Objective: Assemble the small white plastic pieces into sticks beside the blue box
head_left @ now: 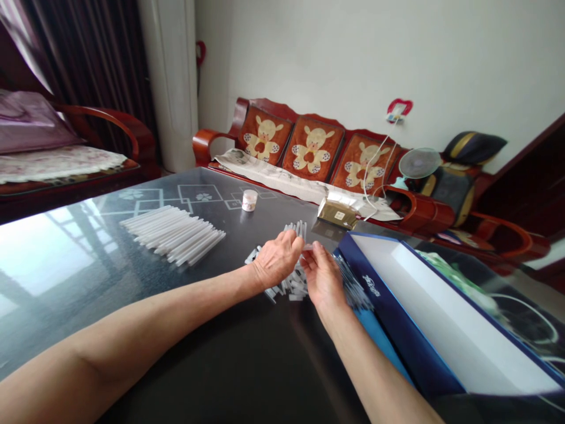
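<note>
Left hand: fingers closed, we pinch a thin clear tube.
Right hand: pinches its three o'clock end.

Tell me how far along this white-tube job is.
Seemingly done: long white tubes lie stacked left on the table. In hand: left hand and right hand pinch a thin clear piece between them. Remaining: a heap of short white pieces under the hands.

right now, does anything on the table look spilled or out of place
Nothing spilled or broken. Only the short white pieces lie in a loose jumble under the left hand and right hand, which pinch one, unlike the long tubes laid in a tidy row.
</note>
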Motion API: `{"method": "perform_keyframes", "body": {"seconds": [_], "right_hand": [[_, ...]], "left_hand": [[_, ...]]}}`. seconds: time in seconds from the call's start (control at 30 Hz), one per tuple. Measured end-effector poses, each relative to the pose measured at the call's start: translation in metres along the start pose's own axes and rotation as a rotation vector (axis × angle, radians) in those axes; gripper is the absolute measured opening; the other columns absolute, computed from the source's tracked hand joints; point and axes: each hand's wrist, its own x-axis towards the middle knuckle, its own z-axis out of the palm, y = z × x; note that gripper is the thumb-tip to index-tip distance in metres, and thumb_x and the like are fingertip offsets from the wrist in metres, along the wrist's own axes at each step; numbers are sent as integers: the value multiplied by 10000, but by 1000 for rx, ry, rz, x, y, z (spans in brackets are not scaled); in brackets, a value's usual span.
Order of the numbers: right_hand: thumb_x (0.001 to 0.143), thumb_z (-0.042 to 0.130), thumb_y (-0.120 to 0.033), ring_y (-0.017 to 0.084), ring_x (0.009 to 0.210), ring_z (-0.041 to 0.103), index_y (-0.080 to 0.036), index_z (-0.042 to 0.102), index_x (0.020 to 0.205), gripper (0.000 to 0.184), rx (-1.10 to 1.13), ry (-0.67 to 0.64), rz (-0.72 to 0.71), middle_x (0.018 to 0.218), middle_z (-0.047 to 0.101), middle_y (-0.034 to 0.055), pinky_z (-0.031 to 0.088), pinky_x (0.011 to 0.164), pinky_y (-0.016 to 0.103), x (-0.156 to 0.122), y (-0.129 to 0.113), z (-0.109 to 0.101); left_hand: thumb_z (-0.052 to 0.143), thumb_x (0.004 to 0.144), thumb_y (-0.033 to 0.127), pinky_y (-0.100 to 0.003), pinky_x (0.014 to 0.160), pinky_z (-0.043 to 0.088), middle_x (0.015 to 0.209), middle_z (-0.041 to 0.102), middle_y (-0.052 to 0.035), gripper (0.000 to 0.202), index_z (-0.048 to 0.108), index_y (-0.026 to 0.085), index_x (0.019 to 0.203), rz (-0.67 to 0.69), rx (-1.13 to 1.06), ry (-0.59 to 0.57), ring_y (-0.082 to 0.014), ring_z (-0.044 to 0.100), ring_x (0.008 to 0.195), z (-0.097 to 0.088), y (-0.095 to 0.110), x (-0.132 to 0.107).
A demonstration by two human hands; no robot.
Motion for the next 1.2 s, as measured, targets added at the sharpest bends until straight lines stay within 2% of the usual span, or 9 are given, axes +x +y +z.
{"method": "perform_keyframes", "body": {"seconds": [0.1, 0.2, 0.3, 0.43, 0.53, 0.67, 0.9, 1.0, 1.2], "right_hand": [[572, 814, -312, 100, 667, 639, -203, 617, 750, 287, -15, -12, -9, 708, 694, -39, 500, 626, 226, 1, 1, -1], [565, 819, -311, 117, 703, 651, -201, 635, 786, 307, -42, -32, -37, 764, 707, -21, 513, 661, 245, 3, 0, -1], [553, 825, -291, 125, 705, 650, -194, 646, 793, 314, -41, -36, -54, 775, 706, -7, 520, 677, 260, 9, -7, -4], [583, 801, -284, 118, 720, 645, -210, 647, 821, 292, 9, -17, -164, 786, 700, -12, 520, 710, 275, 27, -33, -23], [626, 759, -319, 115, 719, 637, -207, 658, 876, 291, -98, 20, -272, 766, 686, -15, 503, 714, 274, 39, -44, -41], [682, 702, -362, 134, 721, 619, -208, 697, 956, 314, -530, -19, -426, 766, 692, 0, 467, 723, 269, 38, -31, -48], [786, 597, -275, 205, 844, 593, -285, 699, 990, 228, -1192, -393, -804, 888, 687, 35, 422, 859, 333, 21, -4, -35], [822, 555, -276, 226, 889, 590, -272, 678, 1027, 240, -1319, -452, -871, 924, 679, 55, 419, 868, 360, 20, 0, -35], [853, 514, -273, 243, 994, 575, -236, 639, 1078, 260, -1315, -516, -984, 1033, 660, 75, 415, 908, 388, 17, 9, -38]], "left_hand": [[350, 932, 172, -237, 590, 482, 914, 533, -81, 192, 540, 159, 904, 37, 19, -9, -195, 550, 864, -2, -1, -1], [382, 941, 247, -238, 618, 484, 904, 558, -78, 211, 562, 146, 899, -24, -126, -13, -170, 573, 807, -7, 1, 2], [500, 896, 312, -213, 616, 469, 764, 591, -38, 210, 592, 141, 818, -186, -463, -67, -128, 580, 697, -9, 1, 8], [527, 868, 261, -176, 404, 359, 544, 538, 24, 222, 560, 131, 690, -569, -1086, -349, -60, 463, 424, -9, -5, 18], [551, 851, 234, -165, 340, 292, 513, 518, 41, 222, 524, 127, 658, -683, -1358, -304, -35, 404, 363, -7, -15, 23], [566, 837, 216, -154, 329, 266, 468, 484, 57, 236, 511, 128, 624, -657, -1331, -223, -21, 379, 338, -4, -25, 23], [587, 807, 249, -155, 333, 257, 515, 514, 53, 163, 583, 135, 690, -650, -1205, -204, -31, 405, 356, 14, -37, 21], [601, 795, 264, -154, 336, 260, 512, 518, 56, 150, 598, 136, 716, -663, -1198, -199, -34, 407, 357, 17, -40, 22], [554, 801, 243, -165, 351, 292, 523, 521, 52, 137, 636, 135, 785, -695, -1160, -195, -49, 419, 363, 19, -42, 23]]}}
